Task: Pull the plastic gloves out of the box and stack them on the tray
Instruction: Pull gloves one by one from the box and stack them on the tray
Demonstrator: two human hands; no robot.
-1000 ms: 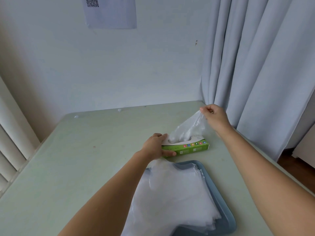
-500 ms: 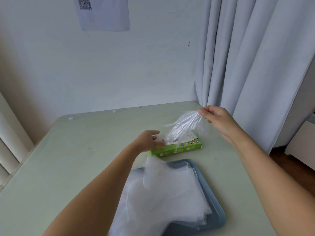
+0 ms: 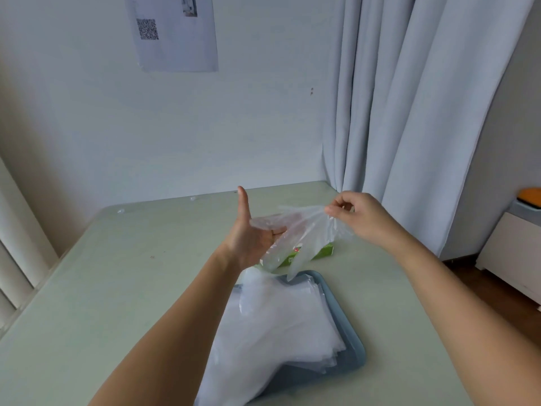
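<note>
A clear plastic glove (image 3: 307,230) hangs in the air between my hands, above the green glove box (image 3: 323,253), which it largely hides. My right hand (image 3: 363,218) pinches one end of the glove with thumb and fingertips. My left hand (image 3: 251,241) is raised with its palm turned right and thumb pointing up; its fingers lie under the glove's other end. Nearer to me, a blue tray (image 3: 351,341) holds a stack of several flat gloves (image 3: 278,323) that spills over its near-left rim.
The pale green table (image 3: 131,273) stands against a white wall with a paper sheet (image 3: 175,33) taped to it. A grey curtain (image 3: 409,112) hangs at the table's far right corner. A white cabinet (image 3: 512,259) stands on the floor to the right.
The glove came fully out of the box. My left hand left the box and rose, thumb up, under the glove. My right hand drew the glove up and slightly back.
</note>
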